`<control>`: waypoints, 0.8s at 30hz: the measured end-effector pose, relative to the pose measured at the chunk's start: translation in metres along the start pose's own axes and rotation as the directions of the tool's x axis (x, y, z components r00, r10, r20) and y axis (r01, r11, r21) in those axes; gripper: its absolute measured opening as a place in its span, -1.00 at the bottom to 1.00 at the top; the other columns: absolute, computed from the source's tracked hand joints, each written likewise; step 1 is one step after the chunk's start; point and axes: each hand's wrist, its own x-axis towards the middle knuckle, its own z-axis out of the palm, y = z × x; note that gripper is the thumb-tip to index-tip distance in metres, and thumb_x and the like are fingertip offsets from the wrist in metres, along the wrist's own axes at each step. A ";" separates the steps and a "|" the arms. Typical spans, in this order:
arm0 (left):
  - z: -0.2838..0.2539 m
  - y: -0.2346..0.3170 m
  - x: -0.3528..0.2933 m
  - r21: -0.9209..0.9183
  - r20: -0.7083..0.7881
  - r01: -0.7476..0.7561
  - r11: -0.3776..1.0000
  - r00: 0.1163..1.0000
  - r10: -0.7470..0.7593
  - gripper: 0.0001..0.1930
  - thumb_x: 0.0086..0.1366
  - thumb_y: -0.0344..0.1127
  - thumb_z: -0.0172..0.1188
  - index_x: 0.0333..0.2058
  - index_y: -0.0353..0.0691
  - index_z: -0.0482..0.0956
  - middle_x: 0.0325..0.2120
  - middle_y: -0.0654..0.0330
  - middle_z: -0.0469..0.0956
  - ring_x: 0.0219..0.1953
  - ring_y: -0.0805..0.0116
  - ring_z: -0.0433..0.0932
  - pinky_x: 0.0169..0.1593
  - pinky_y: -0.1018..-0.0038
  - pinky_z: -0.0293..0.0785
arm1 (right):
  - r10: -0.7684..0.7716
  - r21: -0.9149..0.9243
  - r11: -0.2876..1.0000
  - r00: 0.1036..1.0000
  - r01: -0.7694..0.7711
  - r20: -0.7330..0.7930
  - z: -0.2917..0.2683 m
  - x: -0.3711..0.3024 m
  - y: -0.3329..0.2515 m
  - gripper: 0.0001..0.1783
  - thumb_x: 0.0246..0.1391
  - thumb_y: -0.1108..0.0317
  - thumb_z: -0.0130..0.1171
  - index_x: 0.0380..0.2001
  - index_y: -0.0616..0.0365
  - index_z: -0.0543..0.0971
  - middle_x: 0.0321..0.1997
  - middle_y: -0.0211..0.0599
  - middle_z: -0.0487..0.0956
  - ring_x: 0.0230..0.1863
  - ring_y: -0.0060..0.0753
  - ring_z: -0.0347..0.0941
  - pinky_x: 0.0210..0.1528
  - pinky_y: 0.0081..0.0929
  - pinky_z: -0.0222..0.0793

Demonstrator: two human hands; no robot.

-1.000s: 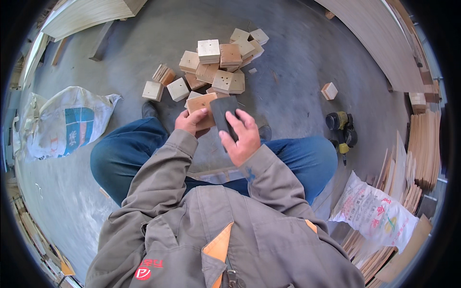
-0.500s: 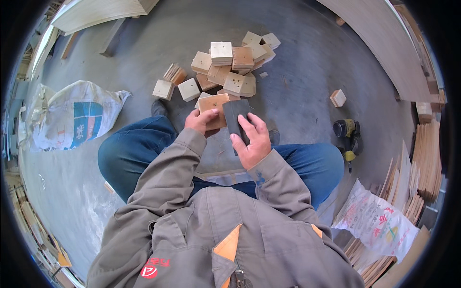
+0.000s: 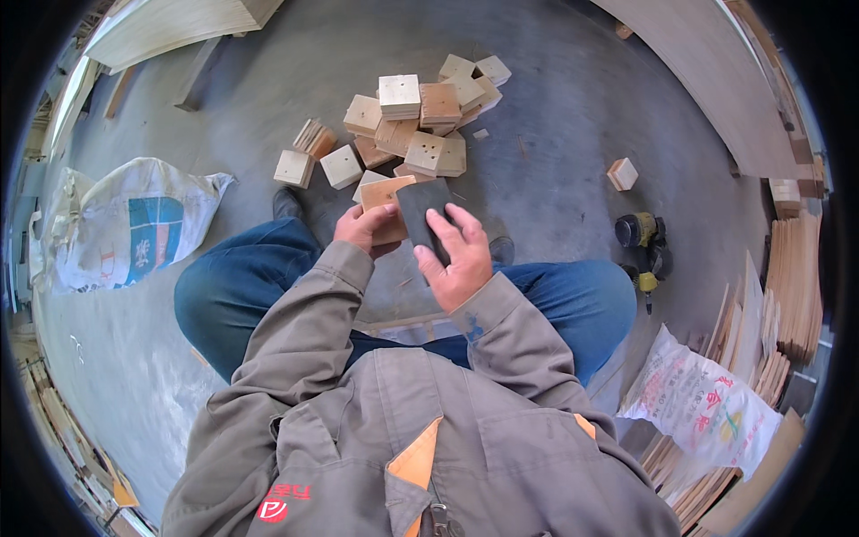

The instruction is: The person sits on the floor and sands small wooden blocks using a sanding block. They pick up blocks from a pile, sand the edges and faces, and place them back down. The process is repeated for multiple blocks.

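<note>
Between my knees, my left hand (image 3: 359,229) grips a square wooden block (image 3: 385,191) by its left side, thumb over the top face. My right hand (image 3: 463,265) is closed on a dark grey, flat rectangular sanding block (image 3: 417,202), with fingers and thumb on its upper face. The sanding block lies against the right edge of the wooden block and covers part of it. Just beyond them on the floor sits a pile of similar square wooden blocks (image 3: 424,153), some with small holes. How the fingers sit underneath is hidden.
A yellow and black power drill (image 3: 639,231) lies to the right, with a single wood block (image 3: 623,174) beyond it. White woven sacks lie at left (image 3: 107,224) and lower right (image 3: 684,385). Thin wood strips (image 3: 795,286) are stacked along the right; large panels (image 3: 707,80) stand far right.
The sanding block has shifted left relative to the wooden block and covers more of its right edge. Both hands keep their holds. The whole view has moved slightly.
</note>
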 end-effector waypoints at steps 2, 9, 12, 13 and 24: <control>0.006 -0.002 -0.005 0.018 0.013 0.009 1.000 1.000 -0.009 -0.44 0.16 -0.14 0.43 0.09 -0.22 0.49 -0.09 0.08 0.61 -0.06 0.11 0.67 -0.10 0.03 0.68 | -0.020 -0.001 1.000 0.999 0.020 -0.045 0.002 0.010 0.011 -0.40 0.03 0.26 0.40 0.17 0.11 0.58 0.25 0.13 0.43 0.17 0.21 0.42 0.24 -0.01 0.36; 0.017 -0.018 -0.011 0.125 0.164 0.057 0.991 0.983 -0.077 -0.35 0.13 -0.16 0.45 0.17 -0.22 0.46 -0.06 0.11 0.62 -0.10 0.13 0.68 -0.15 0.07 0.68 | 0.139 -0.030 0.989 0.980 -0.145 -0.142 -0.007 0.030 0.030 -0.43 0.08 0.24 0.37 0.16 0.20 0.58 0.22 0.15 0.46 0.20 0.16 0.43 0.28 -0.09 0.37; 0.007 -0.007 -0.001 0.001 0.058 0.034 0.999 0.998 -0.034 -0.39 0.14 -0.17 0.44 0.13 -0.21 0.46 -0.08 0.09 0.62 -0.11 0.13 0.68 -0.14 0.09 0.69 | 0.007 -0.005 1.000 0.999 -0.007 -0.037 -0.005 0.007 0.009 -0.40 0.05 0.25 0.39 0.18 0.18 0.58 0.24 0.17 0.44 0.19 0.21 0.43 0.26 -0.05 0.37; 0.001 -0.002 0.002 -0.018 0.031 0.030 0.999 0.999 -0.029 -0.42 0.16 -0.17 0.42 0.12 -0.21 0.46 -0.08 0.09 0.63 -0.09 0.12 0.68 -0.14 0.08 0.69 | -0.012 0.013 1.000 1.000 0.012 0.005 -0.004 0.002 0.003 -0.39 0.03 0.25 0.40 0.18 0.15 0.57 0.25 0.17 0.43 0.19 0.22 0.43 0.25 -0.04 0.37; 0.020 -0.002 -0.026 0.100 0.517 -0.102 0.990 0.855 0.035 -0.25 0.01 -0.26 0.51 0.19 -0.37 0.47 0.00 0.09 0.61 0.01 0.25 0.62 0.11 0.27 0.56 | 0.442 0.233 0.892 0.857 -0.387 -0.265 -0.024 0.043 0.054 -0.45 0.17 0.28 0.35 0.18 0.29 0.56 0.17 -0.01 0.57 0.14 -0.20 0.53 0.21 -0.33 0.44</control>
